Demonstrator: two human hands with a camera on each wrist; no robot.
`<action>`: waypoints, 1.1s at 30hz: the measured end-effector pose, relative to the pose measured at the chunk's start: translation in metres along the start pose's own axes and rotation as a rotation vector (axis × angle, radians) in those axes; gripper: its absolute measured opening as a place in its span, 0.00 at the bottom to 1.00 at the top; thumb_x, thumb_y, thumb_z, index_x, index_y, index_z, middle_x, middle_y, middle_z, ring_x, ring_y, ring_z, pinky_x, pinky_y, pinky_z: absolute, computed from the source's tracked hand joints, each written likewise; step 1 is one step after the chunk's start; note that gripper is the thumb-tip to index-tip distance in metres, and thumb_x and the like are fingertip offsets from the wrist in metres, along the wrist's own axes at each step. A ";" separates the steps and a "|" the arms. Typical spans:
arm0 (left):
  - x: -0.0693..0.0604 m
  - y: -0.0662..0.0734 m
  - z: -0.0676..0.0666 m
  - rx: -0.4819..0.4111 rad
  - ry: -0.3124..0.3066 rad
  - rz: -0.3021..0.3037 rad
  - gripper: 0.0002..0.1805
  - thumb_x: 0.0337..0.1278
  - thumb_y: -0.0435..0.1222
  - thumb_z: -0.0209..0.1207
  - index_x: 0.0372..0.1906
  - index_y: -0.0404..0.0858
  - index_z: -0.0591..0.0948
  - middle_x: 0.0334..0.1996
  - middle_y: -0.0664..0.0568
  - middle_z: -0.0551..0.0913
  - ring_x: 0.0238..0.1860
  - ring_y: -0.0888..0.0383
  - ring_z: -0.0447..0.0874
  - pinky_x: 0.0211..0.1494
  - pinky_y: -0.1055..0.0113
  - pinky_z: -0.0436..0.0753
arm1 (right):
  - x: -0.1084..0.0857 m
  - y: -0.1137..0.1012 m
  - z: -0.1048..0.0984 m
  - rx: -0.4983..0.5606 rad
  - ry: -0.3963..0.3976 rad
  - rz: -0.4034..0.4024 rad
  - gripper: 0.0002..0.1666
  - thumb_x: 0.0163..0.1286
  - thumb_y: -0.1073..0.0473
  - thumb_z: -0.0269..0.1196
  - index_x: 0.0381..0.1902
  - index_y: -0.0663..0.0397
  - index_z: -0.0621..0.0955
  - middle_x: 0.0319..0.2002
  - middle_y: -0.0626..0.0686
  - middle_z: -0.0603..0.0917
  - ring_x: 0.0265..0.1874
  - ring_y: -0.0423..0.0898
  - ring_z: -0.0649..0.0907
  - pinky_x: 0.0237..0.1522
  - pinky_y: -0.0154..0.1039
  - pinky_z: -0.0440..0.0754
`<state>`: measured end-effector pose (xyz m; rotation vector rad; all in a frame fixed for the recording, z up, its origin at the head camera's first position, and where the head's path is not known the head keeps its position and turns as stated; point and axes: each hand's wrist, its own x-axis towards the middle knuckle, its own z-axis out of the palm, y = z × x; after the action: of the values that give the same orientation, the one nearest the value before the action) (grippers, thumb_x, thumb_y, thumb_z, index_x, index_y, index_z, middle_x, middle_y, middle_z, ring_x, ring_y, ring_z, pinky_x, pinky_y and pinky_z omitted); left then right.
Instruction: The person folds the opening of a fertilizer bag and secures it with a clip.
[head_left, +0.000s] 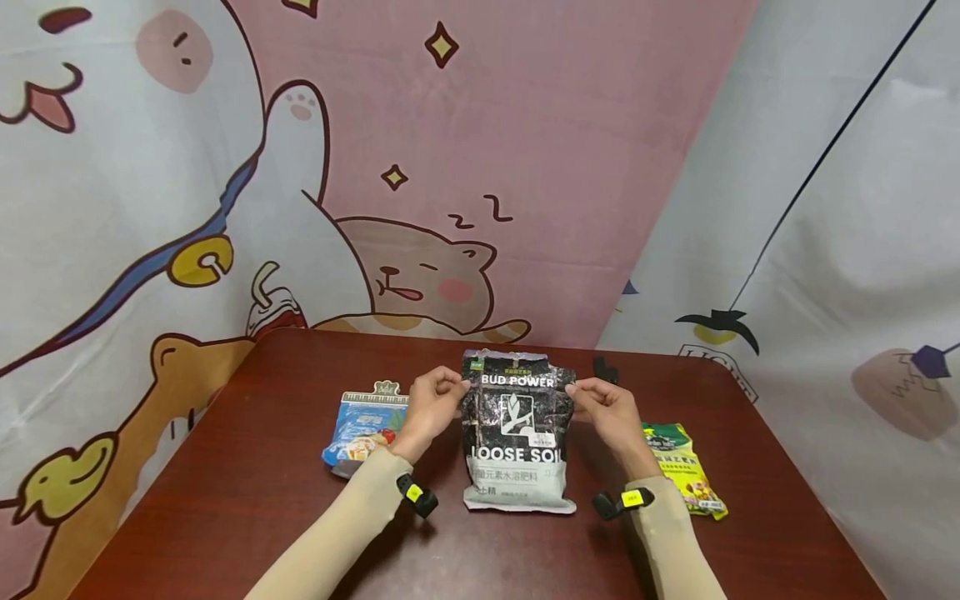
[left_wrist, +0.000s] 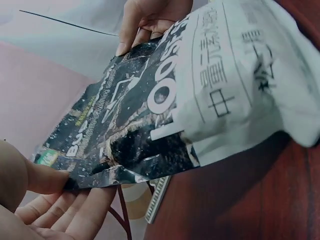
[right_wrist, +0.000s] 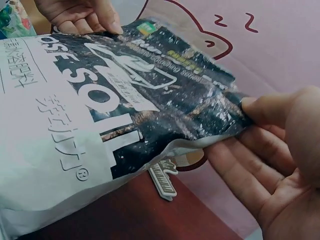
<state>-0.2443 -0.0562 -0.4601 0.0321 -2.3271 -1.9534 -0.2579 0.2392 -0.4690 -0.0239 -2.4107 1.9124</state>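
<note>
A black and white bag of loose soil fertilizer [head_left: 517, 425] is held up at the middle of the table, its printed front towards me. My left hand [head_left: 432, 410] pinches its upper left edge, the thumb [left_wrist: 47, 177] on the front face and the fingers behind. At the upper right edge my right hand [head_left: 611, 417] pinches it likewise, thumb [right_wrist: 267, 110] in front. The bag's top edge looks uneven, higher on the left. Its back is hidden, and whether its lower end touches the table I cannot tell.
A blue bag [head_left: 365, 429] with an ornate clip [head_left: 386, 390] along its top lies left, partly behind my left arm. To the right a yellow and green bag [head_left: 686, 471] is partly covered by my right forearm. A small dark object [head_left: 606, 370] lies near the table's [head_left: 247, 467] back edge.
</note>
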 end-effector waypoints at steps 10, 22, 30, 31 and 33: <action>-0.004 0.012 -0.004 -0.031 0.025 0.073 0.05 0.68 0.36 0.65 0.38 0.37 0.83 0.33 0.43 0.90 0.26 0.59 0.85 0.36 0.56 0.89 | -0.006 -0.008 -0.004 0.024 0.038 -0.137 0.22 0.69 0.51 0.71 0.49 0.65 0.85 0.27 0.43 0.89 0.28 0.44 0.90 0.40 0.44 0.91; -0.005 0.016 -0.012 -0.092 0.001 0.182 0.05 0.68 0.35 0.65 0.40 0.37 0.84 0.34 0.40 0.90 0.32 0.57 0.89 0.39 0.58 0.90 | -0.007 -0.013 -0.012 0.049 -0.015 -0.311 0.15 0.71 0.61 0.68 0.46 0.71 0.84 0.26 0.39 0.89 0.25 0.42 0.90 0.37 0.35 0.89; -0.010 0.016 -0.017 -0.104 -0.033 0.265 0.04 0.68 0.36 0.65 0.41 0.39 0.85 0.37 0.40 0.90 0.33 0.51 0.89 0.43 0.53 0.90 | -0.008 -0.018 -0.016 0.074 -0.051 -0.358 0.12 0.71 0.65 0.67 0.44 0.73 0.83 0.28 0.40 0.90 0.26 0.47 0.91 0.37 0.37 0.90; -0.010 0.016 -0.017 -0.111 -0.036 0.272 0.05 0.68 0.36 0.65 0.41 0.39 0.85 0.37 0.40 0.90 0.33 0.50 0.88 0.44 0.50 0.89 | -0.008 -0.018 -0.016 0.070 -0.052 -0.365 0.11 0.71 0.65 0.67 0.44 0.73 0.83 0.28 0.40 0.90 0.26 0.47 0.91 0.37 0.37 0.90; -0.012 0.017 -0.018 -0.127 -0.043 0.283 0.06 0.68 0.37 0.65 0.41 0.38 0.85 0.37 0.39 0.90 0.34 0.49 0.88 0.44 0.48 0.89 | -0.009 -0.019 -0.017 0.072 -0.059 -0.382 0.10 0.70 0.66 0.67 0.42 0.73 0.84 0.28 0.41 0.90 0.26 0.46 0.90 0.38 0.39 0.90</action>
<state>-0.2303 -0.0694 -0.4413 -0.3326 -2.0898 -1.9678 -0.2477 0.2511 -0.4474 0.4666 -2.1774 1.8381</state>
